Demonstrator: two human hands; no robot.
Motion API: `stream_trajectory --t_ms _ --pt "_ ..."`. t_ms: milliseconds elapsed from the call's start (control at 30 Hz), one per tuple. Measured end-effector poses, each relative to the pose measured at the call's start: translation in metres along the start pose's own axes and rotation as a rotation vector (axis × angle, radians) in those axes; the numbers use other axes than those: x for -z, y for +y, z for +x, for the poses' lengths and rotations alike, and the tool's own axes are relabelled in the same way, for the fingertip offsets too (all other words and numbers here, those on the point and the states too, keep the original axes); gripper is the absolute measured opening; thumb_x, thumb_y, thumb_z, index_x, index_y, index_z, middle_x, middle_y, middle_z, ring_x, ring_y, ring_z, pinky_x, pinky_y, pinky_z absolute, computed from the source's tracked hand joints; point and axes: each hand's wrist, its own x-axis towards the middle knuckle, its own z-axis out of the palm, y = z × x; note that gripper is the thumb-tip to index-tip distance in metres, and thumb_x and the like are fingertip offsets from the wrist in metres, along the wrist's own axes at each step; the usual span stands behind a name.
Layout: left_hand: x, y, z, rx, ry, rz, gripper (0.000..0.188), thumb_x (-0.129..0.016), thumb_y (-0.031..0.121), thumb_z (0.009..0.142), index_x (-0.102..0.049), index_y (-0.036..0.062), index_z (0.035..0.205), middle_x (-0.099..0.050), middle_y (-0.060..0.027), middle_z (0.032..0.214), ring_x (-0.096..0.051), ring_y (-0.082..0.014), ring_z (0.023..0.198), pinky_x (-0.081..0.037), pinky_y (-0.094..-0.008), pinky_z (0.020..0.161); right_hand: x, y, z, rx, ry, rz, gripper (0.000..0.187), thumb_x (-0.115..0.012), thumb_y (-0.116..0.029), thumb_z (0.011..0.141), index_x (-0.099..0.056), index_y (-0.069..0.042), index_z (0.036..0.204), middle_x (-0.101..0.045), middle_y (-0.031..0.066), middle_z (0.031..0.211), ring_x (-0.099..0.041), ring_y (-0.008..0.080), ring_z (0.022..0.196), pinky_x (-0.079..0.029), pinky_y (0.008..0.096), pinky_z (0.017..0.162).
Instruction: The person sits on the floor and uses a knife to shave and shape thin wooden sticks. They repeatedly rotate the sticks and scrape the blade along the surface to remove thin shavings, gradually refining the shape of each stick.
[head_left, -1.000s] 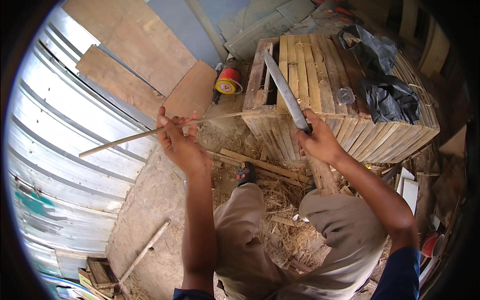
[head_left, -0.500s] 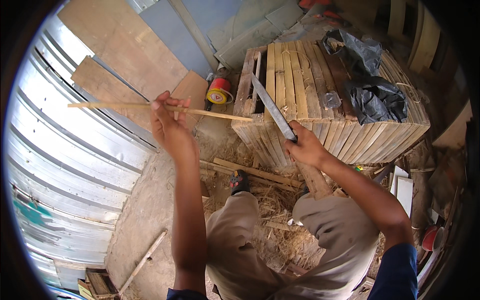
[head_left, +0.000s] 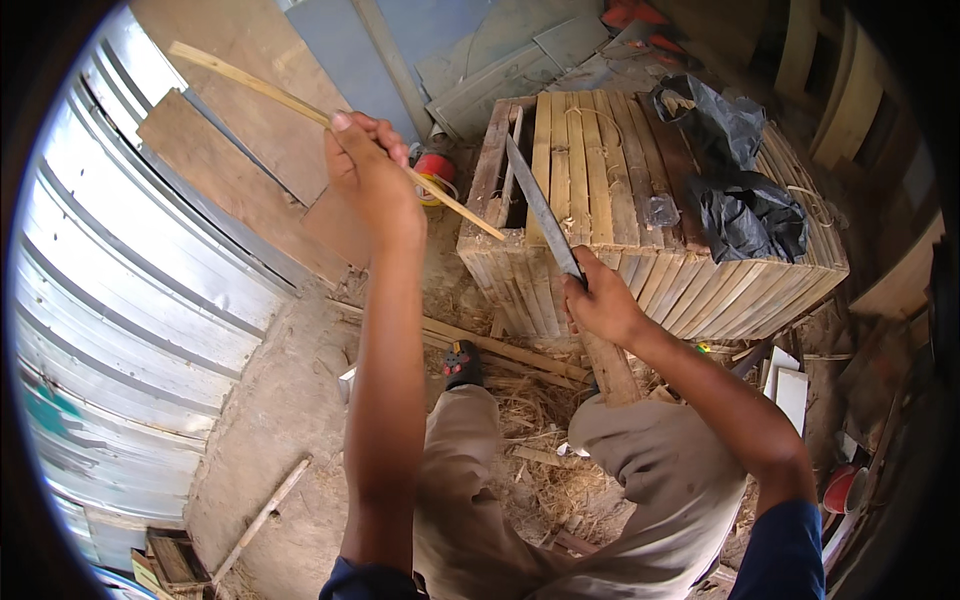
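A thin, pale wooden strip is pinched in my left hand, its far left end raised and its lower end close to the corner of a slatted wooden crate. My right hand grips the handle of a long-bladed knife. The blade points up and to the left, in front of the crate's top, apart from the strip. Below the right hand, a thick piece of wood slants down against my right leg. The knife's handle is mostly hidden by my fingers.
Black plastic bags lie on the crate's right side. A red and yellow container stands left of it. Wood shavings and loose slats cover the floor between my feet. Corrugated metal sheeting walls the left.
My left hand has risen and turned, so the strip now slopes steeply down to the right instead of lying nearly level. The right hand and knife stay almost in place.
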Motion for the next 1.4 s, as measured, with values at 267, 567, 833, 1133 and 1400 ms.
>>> stream_trajectory --t_ms 267,567,833,1133,1400 --pt "-0.019 -0.025 -0.015 -0.080 -0.098 0.011 0.046 -0.037 0.046 0.107 -0.037 0.0112 0.077 -0.031 0.0051 0.059 -0.027 -0.0038 0.051 -0.021 -0.0229 0.043 -0.023 -0.035 0.003 0.107 0.006 -0.074 0.020 -0.046 -0.008 0.100 -0.044 -0.001 0.119 -0.061 0.0079 0.069 -0.061 0.0136 0.057 -0.048 0.0320 0.053" --pt "-0.008 -0.025 -0.012 -0.138 -0.005 0.060 0.048 -0.037 0.042 0.108 -0.037 0.0085 0.073 -0.033 0.0040 0.055 -0.032 -0.0059 0.049 -0.025 -0.0257 0.045 -0.057 -0.092 0.037 0.242 0.217 -0.179 0.014 -0.048 -0.006 0.098 -0.048 0.002 0.110 -0.063 0.0196 0.065 -0.064 0.0299 0.052 -0.048 0.0430 0.050" --pt "-0.002 -0.021 -0.023 -0.141 -0.004 0.030 0.049 -0.033 0.046 0.108 -0.033 0.0116 0.072 -0.031 0.0041 0.054 -0.029 -0.0068 0.047 -0.024 -0.0258 0.044 -0.075 -0.070 0.028 0.194 0.195 -0.261 0.029 -0.053 0.002 0.086 -0.047 0.013 0.112 -0.061 0.0322 0.066 -0.064 0.0487 0.063 -0.053 0.0558 0.058" --pt "0.005 -0.018 -0.015 -0.072 0.093 0.106 0.058 -0.034 0.062 0.102 -0.027 0.0129 0.071 -0.023 0.0018 0.055 -0.023 -0.0095 0.048 -0.020 -0.0254 0.043 -0.089 -0.048 0.011 0.143 0.197 -0.252 0.039 -0.053 0.001 0.083 -0.046 0.014 0.119 -0.065 0.0285 0.070 -0.067 0.0448 0.063 -0.056 0.0509 0.058" --pt "0.014 -0.019 -0.020 -0.129 0.056 0.058 0.057 -0.035 0.061 0.102 -0.026 0.0140 0.072 -0.021 0.0022 0.055 -0.018 -0.0090 0.045 -0.015 -0.0263 0.041 -0.085 -0.032 0.006 0.007 0.139 -0.255 0.035 -0.056 -0.002 0.084 -0.046 0.011 0.116 -0.065 0.0285 0.071 -0.068 0.0464 0.069 -0.057 0.0517 0.061"
